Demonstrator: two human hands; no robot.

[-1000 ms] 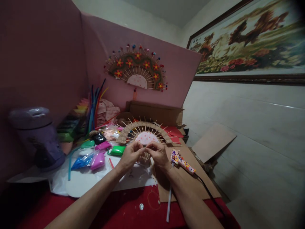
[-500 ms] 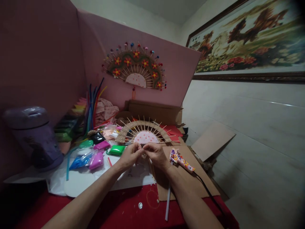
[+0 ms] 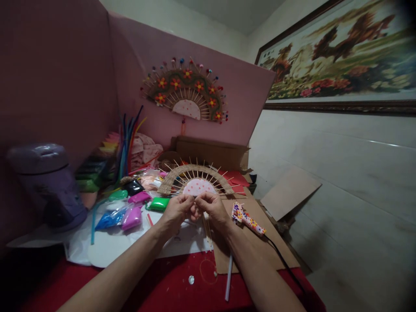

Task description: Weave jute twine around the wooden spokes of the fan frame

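Observation:
My left hand (image 3: 180, 210) and my right hand (image 3: 212, 209) meet in the middle of the view, fingertips pinched close together. Whatever lies between them is too small to make out. Just behind them stands a half-round fan (image 3: 199, 187) with a pink dotted centre, thin sticks fanning outward and a woven twine band. A green clay packet (image 3: 159, 204) lies left of my left hand. To the right of my right hand, a flower-patterned glue gun (image 3: 247, 219) rests on brown cardboard (image 3: 273, 248). Thin wooden sticks (image 3: 207, 229) lie under my right hand.
A finished fan with flowers (image 3: 185, 91) hangs on the pink board behind. Several clay packets (image 3: 131, 218) and a purple canister (image 3: 48, 186) stand at left. A glue stick (image 3: 229, 279) lies on the red cloth (image 3: 175, 288), and a black cord (image 3: 286, 263) trails right.
The fingers of both hands have shifted slightly, with the lower fingers of my left hand showing more. The rest of the table looks the same.

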